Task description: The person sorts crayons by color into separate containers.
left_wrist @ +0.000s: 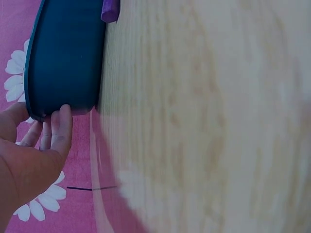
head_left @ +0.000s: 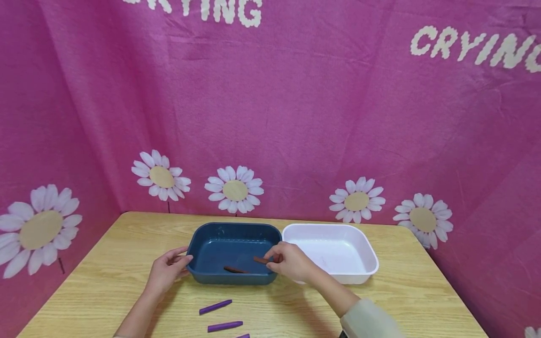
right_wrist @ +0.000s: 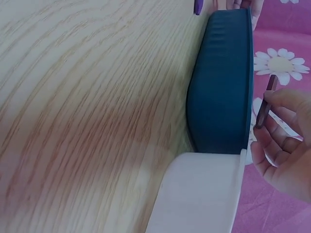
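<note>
A dark blue tray (head_left: 234, 279) stands on the wooden table, with one brown crayon (head_left: 235, 269) lying in it near the front wall. My left hand (head_left: 166, 270) grips the tray's left end, thumb at the rim and fingers against the outer wall, as the left wrist view shows. Over the tray's right end, my right hand (head_left: 291, 262) pinches another brown crayon (right_wrist: 267, 103) between thumb and fingers. That crayon is above the rim in the right wrist view. Several purple crayons (head_left: 215, 307) lie on the table in front of the tray.
Against the blue tray's right end stands a white tray (head_left: 329, 253), partly behind my right hand and forearm. The wooden table (head_left: 405, 300) ends at a pink cloth (head_left: 287, 117) with printed daisies, which hangs behind and at both sides.
</note>
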Available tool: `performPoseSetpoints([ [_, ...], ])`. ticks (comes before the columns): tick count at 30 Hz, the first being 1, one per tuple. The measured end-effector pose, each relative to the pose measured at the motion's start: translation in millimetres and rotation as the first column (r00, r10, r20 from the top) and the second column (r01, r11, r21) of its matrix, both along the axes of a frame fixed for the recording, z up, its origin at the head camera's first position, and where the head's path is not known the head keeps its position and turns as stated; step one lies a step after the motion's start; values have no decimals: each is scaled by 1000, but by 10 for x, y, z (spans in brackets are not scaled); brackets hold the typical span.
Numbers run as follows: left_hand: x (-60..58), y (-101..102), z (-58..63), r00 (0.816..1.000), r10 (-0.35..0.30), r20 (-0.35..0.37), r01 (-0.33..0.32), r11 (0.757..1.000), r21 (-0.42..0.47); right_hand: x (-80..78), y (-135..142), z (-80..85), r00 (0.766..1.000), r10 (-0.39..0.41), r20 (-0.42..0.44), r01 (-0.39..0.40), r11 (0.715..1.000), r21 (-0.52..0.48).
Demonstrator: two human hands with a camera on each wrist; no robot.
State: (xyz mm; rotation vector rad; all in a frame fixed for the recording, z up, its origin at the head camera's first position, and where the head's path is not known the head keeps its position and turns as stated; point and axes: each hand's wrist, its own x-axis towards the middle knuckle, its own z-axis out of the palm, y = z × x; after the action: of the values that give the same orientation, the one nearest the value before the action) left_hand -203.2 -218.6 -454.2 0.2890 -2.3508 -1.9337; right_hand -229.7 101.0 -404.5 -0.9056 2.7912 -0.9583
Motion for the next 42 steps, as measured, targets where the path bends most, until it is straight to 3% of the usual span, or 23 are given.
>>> performPoseSetpoints([
  [17, -9, -9, -9, 1000, -13, 0, 13, 1000, 17, -126, -237, -35, 1000, 22, -18, -21, 999, 32],
  [29, 2, -6, -5, 1000, -6, 1, 6, 1000, 30, -234, -399, -101, 996, -24, 84, 22, 999, 36],
  [42, 7, 2, 7, 1000, 2, 5, -2, 1000, 13, -281, -538, -190, 994, -29, 101, 22, 997, 69],
])
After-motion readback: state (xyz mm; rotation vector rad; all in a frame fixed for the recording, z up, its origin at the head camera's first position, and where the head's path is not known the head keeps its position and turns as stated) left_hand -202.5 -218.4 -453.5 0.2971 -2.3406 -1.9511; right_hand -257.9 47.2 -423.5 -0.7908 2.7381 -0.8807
